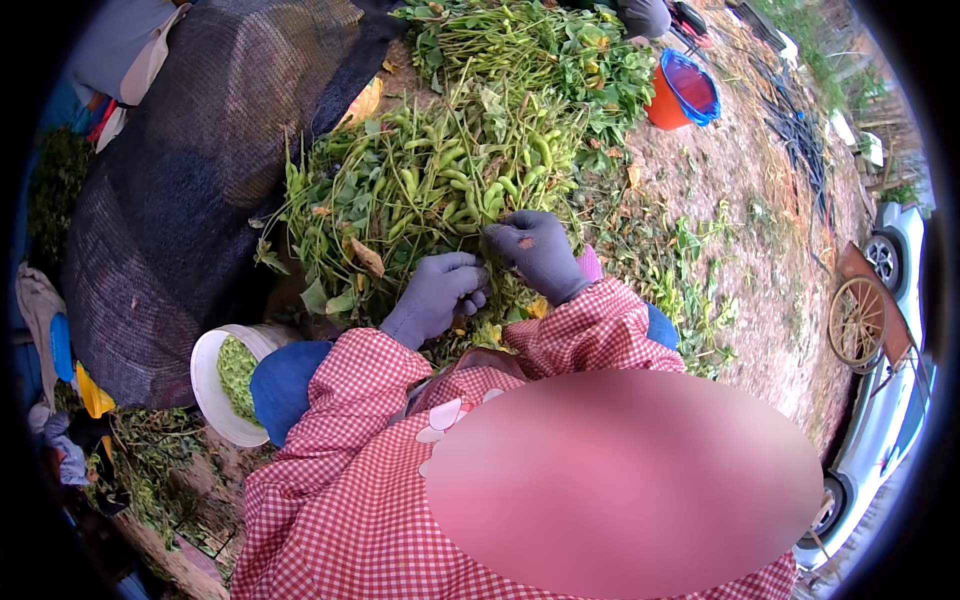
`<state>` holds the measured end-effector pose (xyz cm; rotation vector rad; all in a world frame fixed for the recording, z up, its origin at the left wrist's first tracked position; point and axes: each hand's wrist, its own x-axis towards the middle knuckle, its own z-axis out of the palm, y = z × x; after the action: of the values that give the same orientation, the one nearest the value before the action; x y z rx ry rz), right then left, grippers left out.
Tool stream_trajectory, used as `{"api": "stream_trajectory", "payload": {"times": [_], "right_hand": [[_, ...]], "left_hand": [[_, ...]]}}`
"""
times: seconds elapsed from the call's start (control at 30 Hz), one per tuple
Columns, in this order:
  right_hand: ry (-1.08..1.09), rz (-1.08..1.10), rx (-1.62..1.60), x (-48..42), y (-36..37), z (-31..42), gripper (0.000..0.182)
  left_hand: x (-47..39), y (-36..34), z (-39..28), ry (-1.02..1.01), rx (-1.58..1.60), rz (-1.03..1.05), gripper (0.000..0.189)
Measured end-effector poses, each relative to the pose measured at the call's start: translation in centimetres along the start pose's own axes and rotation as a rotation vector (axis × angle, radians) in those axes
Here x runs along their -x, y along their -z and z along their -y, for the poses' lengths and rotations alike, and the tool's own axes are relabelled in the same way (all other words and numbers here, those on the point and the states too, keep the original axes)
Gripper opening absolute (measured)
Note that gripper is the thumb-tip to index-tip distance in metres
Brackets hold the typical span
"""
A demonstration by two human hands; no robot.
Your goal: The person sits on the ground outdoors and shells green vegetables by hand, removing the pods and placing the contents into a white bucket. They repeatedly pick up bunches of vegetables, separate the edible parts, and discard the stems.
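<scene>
A large heap of cut soybean plants with green pods point(454, 180) lies before me. My left hand point(442, 295), in a grey glove, is at the heap's near edge with curled fingers; whether anything is between them cannot be made out. Just right of it and slightly higher, my right hand point(538, 251), in a matching glove with a worn spot, has its fingers closed at the stems and pods, holding part of a plant. A white bucket point(202, 375) holding green pods point(238, 379) stands beside my left knee.
Dark mesh netting point(180, 202) covers a mound at left. An orange bucket with a blue liner point(667, 94) stands at upper right. More plants point(517, 34) lie beyond the heap. Another person point(116, 45) is at upper left. A cart wheel point(857, 321) and cars stand far right.
</scene>
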<state>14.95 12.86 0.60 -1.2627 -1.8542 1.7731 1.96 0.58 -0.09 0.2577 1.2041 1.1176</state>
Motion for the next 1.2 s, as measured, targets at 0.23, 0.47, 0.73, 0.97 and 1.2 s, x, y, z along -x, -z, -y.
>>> {"api": "stream_trajectory", "payload": {"times": [0.23, 0.47, 0.73, 0.97, 1.2], "right_hand": [[-0.085, -0.01, -0.189, 1.5, 1.3, 1.7, 0.027], [0.029, -0.167, -0.074, 3.6, 1.7, 1.3, 0.034], [0.366, -0.001, 0.347, 6.4, 0.7, 0.1, 0.054], [-0.189, 0.332, -0.209, 6.1, 3.2, 0.9, 0.035], [-0.281, 0.378, -0.159, 5.8, 3.4, 1.3, 0.026]], "left_hand": [[0.4, 0.0, -0.5, -0.067, -0.017, -0.124, 0.018], [2.7, -1.8, -2.4, -0.248, 0.002, -0.07, 0.026], [0.7, -2.2, 0.3, -0.021, 0.217, 0.028, 0.017], [0.9, -2.1, 0.2, -0.014, 0.158, -0.041, 0.02], [1.9, -2.8, -0.3, -0.143, -0.302, -0.065, 0.022]]}}
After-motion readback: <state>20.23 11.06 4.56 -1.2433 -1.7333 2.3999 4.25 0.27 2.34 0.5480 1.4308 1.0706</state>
